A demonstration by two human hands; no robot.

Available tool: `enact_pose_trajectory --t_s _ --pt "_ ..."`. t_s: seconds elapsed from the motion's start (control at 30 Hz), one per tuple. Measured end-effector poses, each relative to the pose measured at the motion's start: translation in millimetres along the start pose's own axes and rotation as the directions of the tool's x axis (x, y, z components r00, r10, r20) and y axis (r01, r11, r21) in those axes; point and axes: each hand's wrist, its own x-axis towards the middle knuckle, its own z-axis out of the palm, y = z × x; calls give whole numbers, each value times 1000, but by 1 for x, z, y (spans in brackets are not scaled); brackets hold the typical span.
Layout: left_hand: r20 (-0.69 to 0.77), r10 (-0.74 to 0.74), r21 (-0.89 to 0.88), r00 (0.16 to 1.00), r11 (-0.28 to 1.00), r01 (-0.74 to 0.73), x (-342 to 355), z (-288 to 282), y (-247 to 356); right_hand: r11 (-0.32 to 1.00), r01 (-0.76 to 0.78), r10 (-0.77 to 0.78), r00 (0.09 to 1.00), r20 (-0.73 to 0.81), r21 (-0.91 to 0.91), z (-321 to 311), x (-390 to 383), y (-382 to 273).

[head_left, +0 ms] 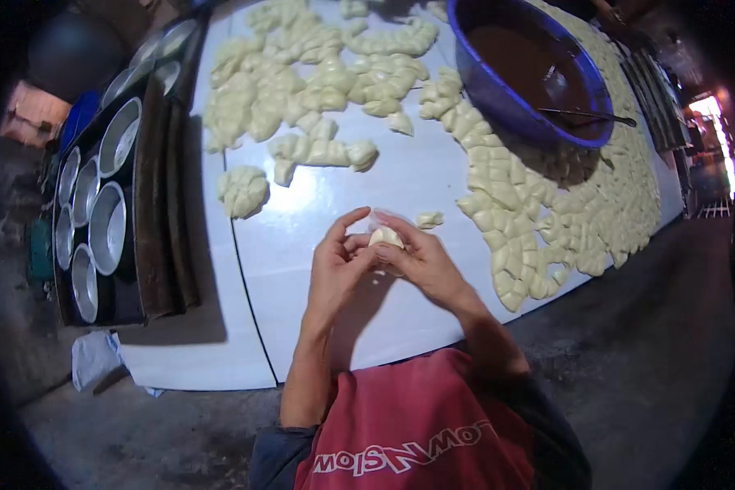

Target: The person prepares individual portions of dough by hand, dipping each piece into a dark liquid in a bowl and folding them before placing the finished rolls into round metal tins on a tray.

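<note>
A small pale piece of dough [386, 238] is pinched between my two hands above the white tabletop [294, 302]. My left hand [342, 253] has its thumb and fingers closed against the left side of it. From the other side, the thumb and fingers of my right hand [417, 255] press around it. Just beyond my right fingers lies a loose dough scrap [429, 220]. Farther left sits a rounded dough clump [243, 192], and a longer cluster of dough pieces [322, 153] lies behind it.
A blue basin [498, 102] of brown liquid stands at the back right, with a dark-handled utensil [588, 114] across its rim. Massed dough pieces [539, 212] surround it. More dough [278, 82] covers the back left. Round metal tins [108, 229] sit in dark trays [159, 245] at left.
</note>
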Motion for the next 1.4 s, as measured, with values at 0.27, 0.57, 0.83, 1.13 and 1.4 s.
enact_pose_trajectory --t_s 0.27,0.57,0.83,1.13,1.4 --pt "91 -87 97 992 992 78 10 37 -5 984 67 -35 981 -192 163 -46 -15 12" --pt "370 143 918 918 97 -385 72 88 -27 980 140 -30 809 -587 142 -93 -37 12" --pt "433 121 761 893 483 -434 57 97 -19 964 13 -131 893 -431 -264 -98 -31 42" --pt "521 247 743 817 339 -576 36 111 -49 796 49 -376 821 -430 -603 -101 -66 19" --pt "573 267 810 775 -40 -585 23 126 -97 841 434 -271 855 -443 323 -116 -127 -1"
